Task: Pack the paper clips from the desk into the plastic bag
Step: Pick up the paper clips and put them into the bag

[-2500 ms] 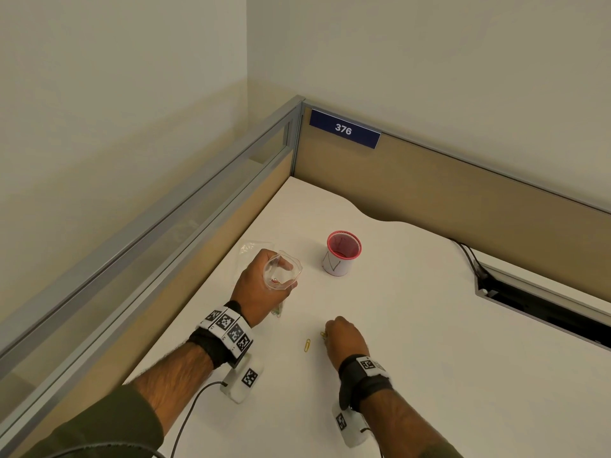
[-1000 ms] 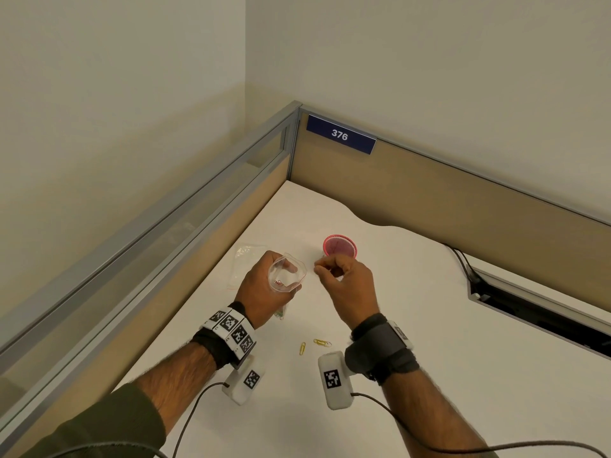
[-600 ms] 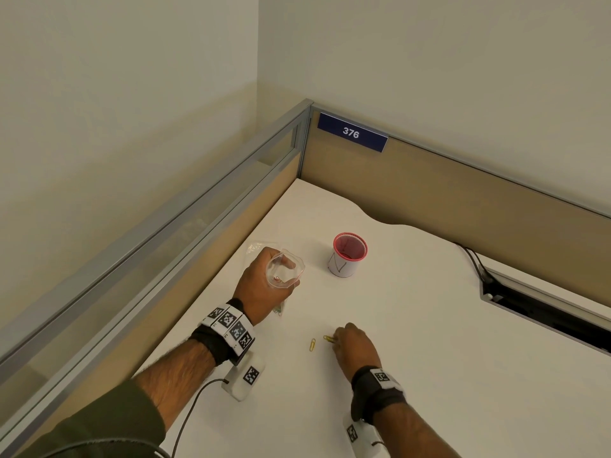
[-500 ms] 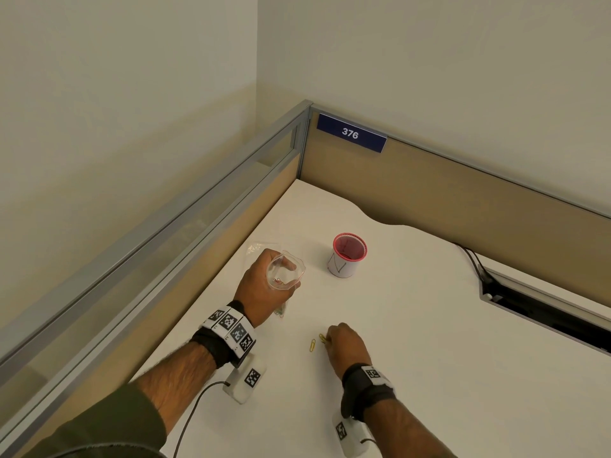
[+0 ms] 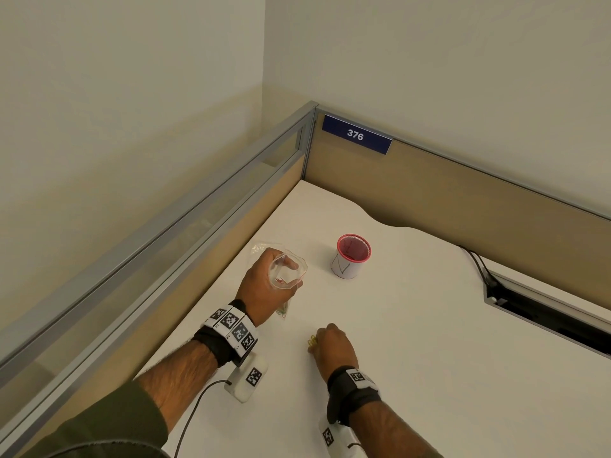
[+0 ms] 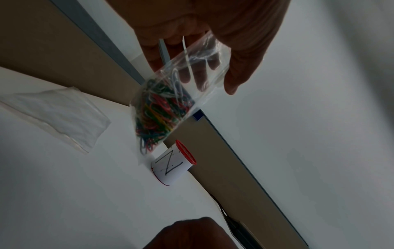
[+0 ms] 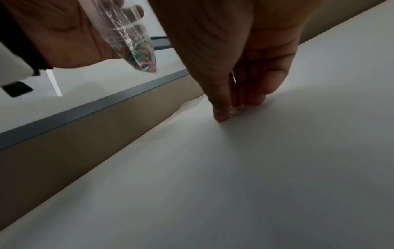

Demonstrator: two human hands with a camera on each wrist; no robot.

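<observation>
My left hand (image 5: pixel 267 289) grips a clear plastic bag (image 5: pixel 287 272) above the desk, mouth held open and facing up. Many coloured paper clips (image 6: pixel 158 111) fill the bag's lower end (image 7: pixel 138 47). My right hand (image 5: pixel 315 343) is down on the white desk (image 5: pixel 429 342), knuckles up. Its thumb and fingertips (image 7: pixel 220 116) pinch together on a yellow paper clip (image 5: pixel 311 342) lying on the desk. In the right wrist view the clip (image 7: pixel 236 110) shows between thumb and fingers. Whether a second clip lies under the hand is hidden.
A red-rimmed cup (image 5: pixel 352 256) wrapped in white paper stands behind the hands. An empty flat plastic bag (image 6: pixel 57 114) lies by the left partition (image 5: pixel 198 233). A cable slot (image 5: pixel 545 312) opens at the right.
My right hand left the bag's mouth, dropped to the desk and closed its fingertips on the clips. Two yellow clips showed before; one shows now. The left hand and bag held still.
</observation>
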